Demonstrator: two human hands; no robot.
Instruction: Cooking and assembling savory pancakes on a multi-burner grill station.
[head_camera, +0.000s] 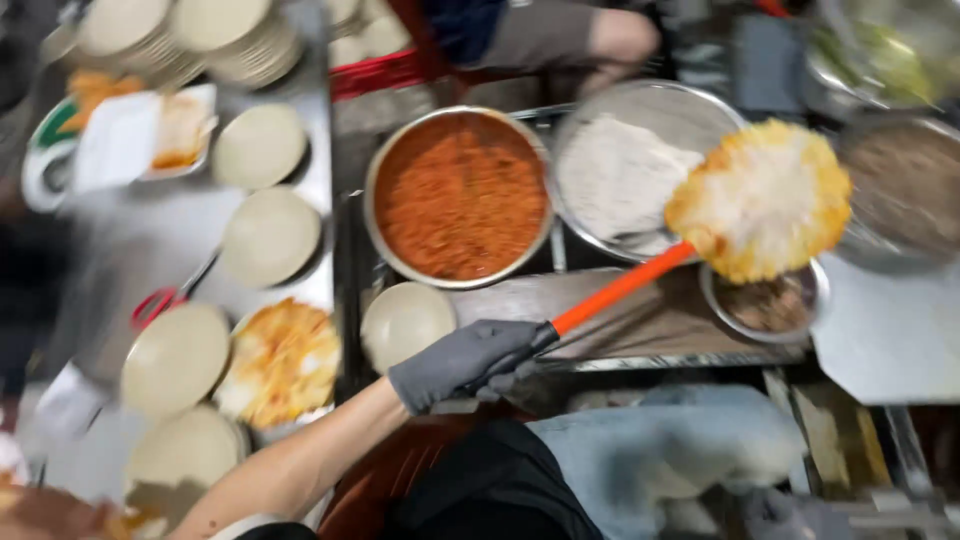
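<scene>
Fried egg (760, 200): round, white centre, yellow crisp edge, riding on a turner with an orange handle (625, 285). It sits in the air at right, over the near rim of a steel bowl of white shreds (625, 170) and above a small steel bowl of brown bits (768, 303). Image blurred by motion.

Grip: one hand in a grey glove (465, 362) is closed round the dark end of the handle, near centre. Which hand it is cannot be told with certainty; the arm enters from the near left. No second hand seen.

Room: egg edge overlaps the shreds bowl on the left and lies just beside a large pan of brown food (905, 190) on the right. Little free space between vessels.

Left of the shreds bowl, a steel bowl of red-orange shredded food (460, 195). Just near it, a pale round plate (405, 322).

Surface: steel counter (640, 325). Far left table holds several pale plates (268, 235), one plate with another fried egg (282, 362), and stacked plates (235, 35) at the far edge. Red-handled scissors (155, 303) lie there.

Far centre: another person's arm (600, 40).
</scene>
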